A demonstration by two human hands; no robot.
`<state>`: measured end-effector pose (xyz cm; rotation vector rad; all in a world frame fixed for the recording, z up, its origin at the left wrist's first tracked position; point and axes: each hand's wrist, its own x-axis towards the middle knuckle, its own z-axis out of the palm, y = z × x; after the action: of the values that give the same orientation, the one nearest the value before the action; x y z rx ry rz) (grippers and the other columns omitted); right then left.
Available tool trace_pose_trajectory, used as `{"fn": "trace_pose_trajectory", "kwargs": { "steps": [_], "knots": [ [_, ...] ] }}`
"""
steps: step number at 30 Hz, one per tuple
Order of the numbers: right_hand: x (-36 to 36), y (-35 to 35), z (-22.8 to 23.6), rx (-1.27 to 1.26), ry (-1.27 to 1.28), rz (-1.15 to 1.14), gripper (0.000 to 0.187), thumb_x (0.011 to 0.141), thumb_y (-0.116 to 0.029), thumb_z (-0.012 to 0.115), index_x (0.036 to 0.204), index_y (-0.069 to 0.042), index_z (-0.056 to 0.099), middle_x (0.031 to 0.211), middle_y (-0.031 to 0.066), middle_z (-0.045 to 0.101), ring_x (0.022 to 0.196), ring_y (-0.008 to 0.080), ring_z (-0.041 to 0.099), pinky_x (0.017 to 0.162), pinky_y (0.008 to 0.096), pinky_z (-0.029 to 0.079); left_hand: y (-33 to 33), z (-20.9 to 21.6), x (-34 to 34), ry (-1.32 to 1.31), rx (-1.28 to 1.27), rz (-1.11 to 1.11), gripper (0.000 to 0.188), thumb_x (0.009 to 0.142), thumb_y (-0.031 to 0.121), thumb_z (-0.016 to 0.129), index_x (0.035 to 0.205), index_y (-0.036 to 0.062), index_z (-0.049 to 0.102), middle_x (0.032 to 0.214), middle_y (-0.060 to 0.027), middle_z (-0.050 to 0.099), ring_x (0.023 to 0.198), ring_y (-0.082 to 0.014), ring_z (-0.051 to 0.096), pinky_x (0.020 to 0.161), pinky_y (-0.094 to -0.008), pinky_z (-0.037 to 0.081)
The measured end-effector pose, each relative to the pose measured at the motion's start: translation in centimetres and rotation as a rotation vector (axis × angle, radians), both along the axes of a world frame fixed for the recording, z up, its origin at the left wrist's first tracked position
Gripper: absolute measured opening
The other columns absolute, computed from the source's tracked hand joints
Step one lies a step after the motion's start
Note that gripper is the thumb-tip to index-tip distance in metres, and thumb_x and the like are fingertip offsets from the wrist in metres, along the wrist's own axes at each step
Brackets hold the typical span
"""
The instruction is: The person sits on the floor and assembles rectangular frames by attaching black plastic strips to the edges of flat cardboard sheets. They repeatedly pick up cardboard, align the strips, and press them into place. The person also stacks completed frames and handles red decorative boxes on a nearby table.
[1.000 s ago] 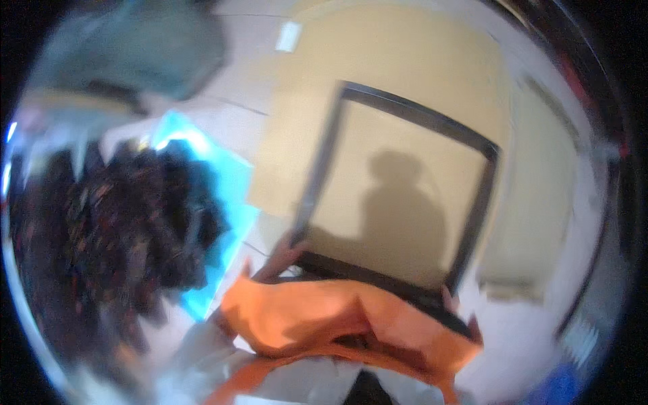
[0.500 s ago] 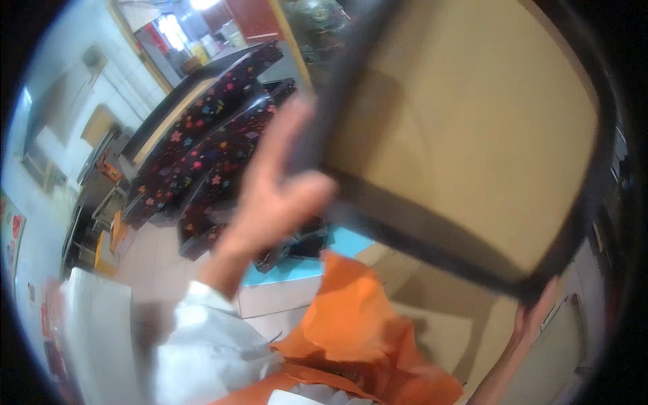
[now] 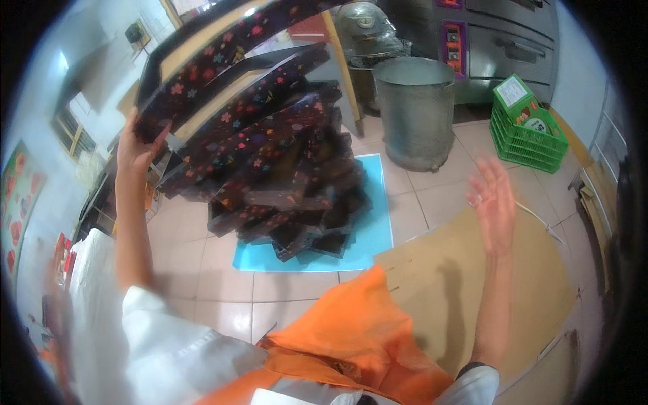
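My left hand (image 3: 140, 147) grips the near left corner of a dark, flower-patterned tray (image 3: 223, 61) with a tan inside. The tray is tilted over the top of a tall, uneven stack of similar trays (image 3: 270, 162), and its far end runs out of view at the top. Whether it rests on the stack I cannot tell. Under the stack lies a light blue sheet (image 3: 374, 229) on the floor. My right hand (image 3: 493, 202), open with its fingers slightly apart and blurred, is raised over a large brown board (image 3: 432, 263) and holds nothing.
A big grey metal bin (image 3: 415, 111) stands behind the stack, right of centre. A green crate (image 3: 526, 142) with a green box inside sits at the far right, before a steel oven (image 3: 506, 47). White wrapped goods (image 3: 101, 304) are at my left.
The tray that both hands held at the right has moved left, above the stack. My right hand has let go of it; the left still holds it.
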<state>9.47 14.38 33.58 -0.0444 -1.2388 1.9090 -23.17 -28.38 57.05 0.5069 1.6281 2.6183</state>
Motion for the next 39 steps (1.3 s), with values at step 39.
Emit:
{"fn": "trace_pose_trajectory", "kwargs": {
  "steps": [39],
  "knots": [
    [27.3,-9.2,-34.8,0.255,-1.429,-0.866,0.035,0.083,-0.021,0.052,0.11,0.001,0.047,0.1,0.0161,0.053,0.095,0.026,0.051,0.08,0.0337,0.041,22.5,-40.1,15.6,0.834,-1.05,-0.611,0.023,0.078,0.011,0.056,0.1,0.0017,0.056,0.106,-0.0163,0.054,0.101,-0.0322,0.05,0.088,-0.038,0.039]
  ]
}}
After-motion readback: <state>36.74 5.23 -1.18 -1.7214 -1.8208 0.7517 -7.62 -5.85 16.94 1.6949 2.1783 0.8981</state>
